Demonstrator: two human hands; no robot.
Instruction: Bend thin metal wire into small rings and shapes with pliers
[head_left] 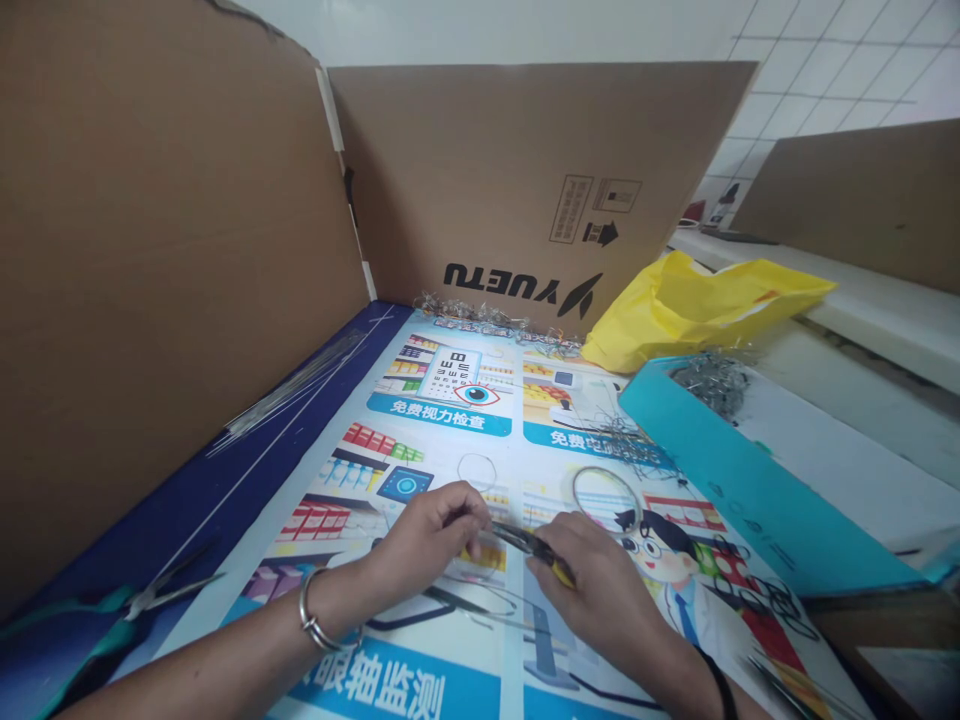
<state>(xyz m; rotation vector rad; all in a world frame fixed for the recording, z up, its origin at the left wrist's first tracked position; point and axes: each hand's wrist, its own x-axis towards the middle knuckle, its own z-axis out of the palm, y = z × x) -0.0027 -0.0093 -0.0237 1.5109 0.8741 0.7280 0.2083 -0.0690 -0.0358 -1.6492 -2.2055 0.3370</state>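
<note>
My right hand (600, 580) is wrapped round a pair of pliers (521, 540) with dark jaws and black-and-yellow handles. The jaws point left and reach the fingertips of my left hand (442, 525). Those fingers are closed in a pinch on thin wire, most of it hidden by the hand. A fine wire loop (478, 457) shows just above it, and more thin wire curves below the hands. Behind my right hand lies a larger wire coil (606, 470) on the printed sheet (442, 450).
Teal-handled scissors (124, 610) lie at left, with straight wires (292, 385) beyond. Tangled wire (712, 385) sits in a teal-and-white box (750, 490) at right. A yellow bag (697, 305) is behind it. Cardboard walls (480, 180) stand at back and left. Black loops (772, 600) lie right.
</note>
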